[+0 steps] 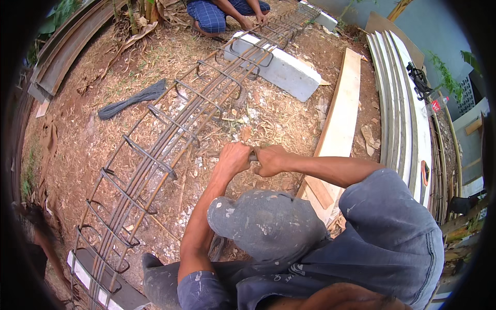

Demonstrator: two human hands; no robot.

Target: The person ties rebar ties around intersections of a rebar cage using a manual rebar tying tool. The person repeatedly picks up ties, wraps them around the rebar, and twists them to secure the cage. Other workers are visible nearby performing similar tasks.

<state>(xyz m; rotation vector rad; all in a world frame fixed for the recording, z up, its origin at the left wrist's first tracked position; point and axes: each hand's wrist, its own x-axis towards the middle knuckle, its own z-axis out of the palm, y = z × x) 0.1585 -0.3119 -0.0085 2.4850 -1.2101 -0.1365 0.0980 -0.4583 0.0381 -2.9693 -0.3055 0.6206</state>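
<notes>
Both my hands are closed around a short, dark, bar-like piece point(253, 157), little of which shows between my fists. My left hand point(235, 157) grips it on the left, and my right hand point(270, 159) is closed close beside it. What kind of thing it is cannot be made out. Just beyond and to the left runs a long rebar cage point(150, 150), with square stirrups around its lengthwise bars. It slants from the lower left to the far top, resting on a pale block point(281, 70). My paint-spotted grey trouser knee point(268, 219) rises below my hands.
A bundle of tie wire point(132, 99) lies left of the cage. On the right are a wooden plank point(343, 103) and stacked white-edged boards point(395, 108) with a handsaw point(424, 173). A co-worker's hands point(253, 21) touch the cage's far part. Another person's arm point(51, 256) shows at left.
</notes>
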